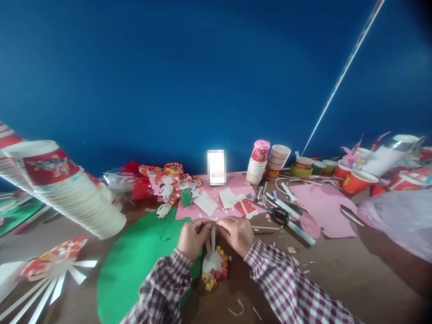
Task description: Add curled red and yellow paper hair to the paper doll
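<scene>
In the head view, my left hand [193,238] and my right hand [236,235] meet near the middle of the table. Both pinch the upper ends of narrow white strips on a cut paper cup [212,263]. Its round white base hangs below my fingers, with curled red and yellow pieces along its lower and right edge. My fingertips hide the strip ends. A large green paper sheet [128,265] lies beside and partly beneath my left forearm. Another cut cup [56,265], with white strips spread like a fan, rests at the left.
A tall stack of paper cups [81,198] leans at the left. Paper figures [168,184] lie behind my left hand, near pink paper [236,182]. Black-handled scissors [280,217] and a glue stick [301,232] lie to the right. Further right are several cups [359,181].
</scene>
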A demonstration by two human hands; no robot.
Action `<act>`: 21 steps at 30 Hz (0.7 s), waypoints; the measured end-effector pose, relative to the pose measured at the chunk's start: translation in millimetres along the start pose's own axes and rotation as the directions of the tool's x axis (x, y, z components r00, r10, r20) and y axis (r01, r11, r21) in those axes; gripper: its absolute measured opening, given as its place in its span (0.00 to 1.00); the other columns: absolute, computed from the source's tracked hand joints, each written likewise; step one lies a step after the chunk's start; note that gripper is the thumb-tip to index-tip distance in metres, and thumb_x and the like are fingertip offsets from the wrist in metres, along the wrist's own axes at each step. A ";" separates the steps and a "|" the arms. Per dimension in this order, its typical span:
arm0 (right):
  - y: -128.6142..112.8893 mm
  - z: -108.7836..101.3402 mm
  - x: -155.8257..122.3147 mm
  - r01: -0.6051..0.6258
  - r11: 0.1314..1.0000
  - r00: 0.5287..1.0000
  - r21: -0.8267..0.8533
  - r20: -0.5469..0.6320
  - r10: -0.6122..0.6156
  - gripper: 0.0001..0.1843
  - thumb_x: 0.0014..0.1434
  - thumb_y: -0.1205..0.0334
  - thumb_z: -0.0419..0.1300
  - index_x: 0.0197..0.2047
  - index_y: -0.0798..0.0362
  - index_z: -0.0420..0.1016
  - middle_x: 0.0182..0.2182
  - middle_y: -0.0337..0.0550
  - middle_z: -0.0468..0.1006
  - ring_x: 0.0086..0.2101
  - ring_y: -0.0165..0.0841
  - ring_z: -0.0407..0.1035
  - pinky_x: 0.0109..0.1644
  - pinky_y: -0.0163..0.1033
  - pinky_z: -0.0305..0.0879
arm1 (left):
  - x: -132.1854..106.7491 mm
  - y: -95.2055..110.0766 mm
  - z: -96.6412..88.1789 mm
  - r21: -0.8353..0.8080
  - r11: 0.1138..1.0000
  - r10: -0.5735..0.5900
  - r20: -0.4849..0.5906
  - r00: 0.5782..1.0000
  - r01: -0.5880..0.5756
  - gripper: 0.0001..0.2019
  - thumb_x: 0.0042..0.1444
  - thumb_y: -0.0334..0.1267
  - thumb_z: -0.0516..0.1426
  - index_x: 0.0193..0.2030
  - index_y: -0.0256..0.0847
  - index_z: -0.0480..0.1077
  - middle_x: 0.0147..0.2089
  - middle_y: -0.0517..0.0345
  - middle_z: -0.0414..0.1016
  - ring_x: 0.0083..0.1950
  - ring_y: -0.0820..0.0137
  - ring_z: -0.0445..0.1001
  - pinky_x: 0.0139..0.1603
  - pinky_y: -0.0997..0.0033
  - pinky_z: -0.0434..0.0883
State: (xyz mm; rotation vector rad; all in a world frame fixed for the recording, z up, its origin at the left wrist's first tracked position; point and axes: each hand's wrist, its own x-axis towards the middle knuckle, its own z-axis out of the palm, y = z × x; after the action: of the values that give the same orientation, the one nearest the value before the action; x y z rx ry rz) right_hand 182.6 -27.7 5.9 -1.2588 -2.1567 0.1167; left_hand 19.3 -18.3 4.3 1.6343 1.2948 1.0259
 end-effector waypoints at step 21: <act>-1.6 1.0 -0.2 0.054 0.999 0.999 -0.002 0.001 -0.054 0.10 0.60 0.62 0.50 0.38 0.49 0.72 0.32 0.39 0.76 0.34 0.28 0.68 0.39 0.31 0.60 | 1.1 0.1 -4.0 0.060 0.993 -0.101 0.055 0.993 0.097 0.20 0.49 0.51 0.52 0.18 0.35 0.67 0.12 0.66 0.56 0.16 0.80 0.53 0.16 0.80 0.51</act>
State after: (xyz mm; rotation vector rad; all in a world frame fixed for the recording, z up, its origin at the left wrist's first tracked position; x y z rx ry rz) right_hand 181.0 -28.5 5.7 -1.2007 -2.1908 0.0925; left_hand 15.8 -16.8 6.0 1.6132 1.3633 0.8838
